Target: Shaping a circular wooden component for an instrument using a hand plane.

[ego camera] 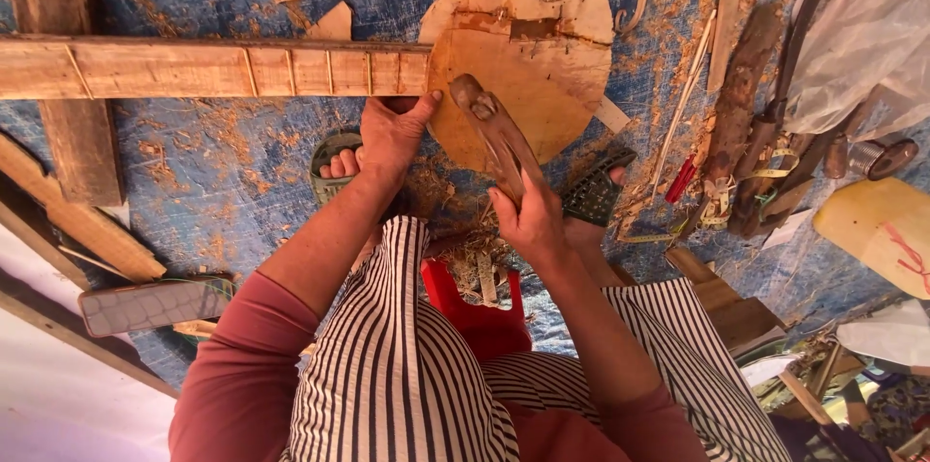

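A wooden stringed-instrument body [528, 65], round and flat, lies across my lap with its fretted neck [223, 70] running off to the left. My left hand [392, 128] grips the joint where neck meets body, thumb on the body's edge. My right hand [528, 215] is closed on the rear of a brown wooden hand plane [494, 138], whose front end rests on the lower face of the round body.
A blue tarp [223, 152] covered with shavings lies below. A red stool [475, 307] is under me. Wood planks [68, 142] lie at left, a phone [155, 305] near my left knee. Sticks, a measuring tape [746, 181] and tools crowd the right.
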